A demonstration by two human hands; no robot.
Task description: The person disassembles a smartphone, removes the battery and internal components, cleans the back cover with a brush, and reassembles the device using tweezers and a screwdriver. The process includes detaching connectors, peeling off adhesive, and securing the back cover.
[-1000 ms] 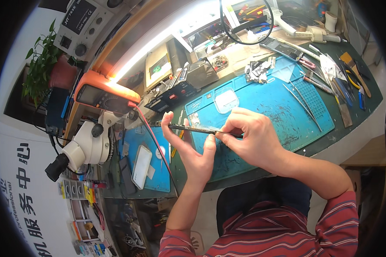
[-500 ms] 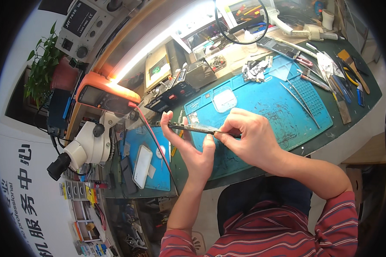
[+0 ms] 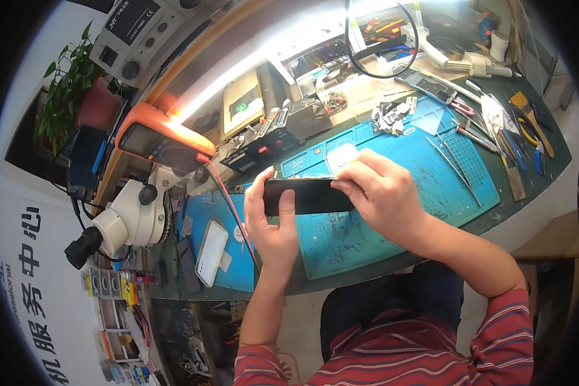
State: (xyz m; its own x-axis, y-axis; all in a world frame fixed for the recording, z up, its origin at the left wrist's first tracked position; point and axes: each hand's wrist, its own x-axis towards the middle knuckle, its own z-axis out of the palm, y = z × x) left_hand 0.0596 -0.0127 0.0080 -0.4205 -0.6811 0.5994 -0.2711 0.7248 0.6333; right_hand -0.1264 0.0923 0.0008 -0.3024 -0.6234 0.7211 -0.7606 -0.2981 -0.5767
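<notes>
A black smartphone (image 3: 309, 196) is held flat above the blue work mat (image 3: 392, 193), its dark face turned up toward me. My left hand (image 3: 273, 225) grips its left end, thumb lying across the face. My right hand (image 3: 379, 193) holds the right end from above, fingers curled over the top edge. Both forearms come in from the lower edge, in red striped sleeves.
A white microscope (image 3: 125, 219) and an orange multimeter (image 3: 161, 138) stand to the left. A white phone (image 3: 210, 253) lies on a smaller blue mat. Tweezers (image 3: 453, 161), brushes and screwdrivers lie at the right. A ring magnifier lamp (image 3: 383, 38) hangs at the back.
The phone was edge-on, looking like a thin bar; now it is turned so its broad black face shows. Both hands stay on its ends.
</notes>
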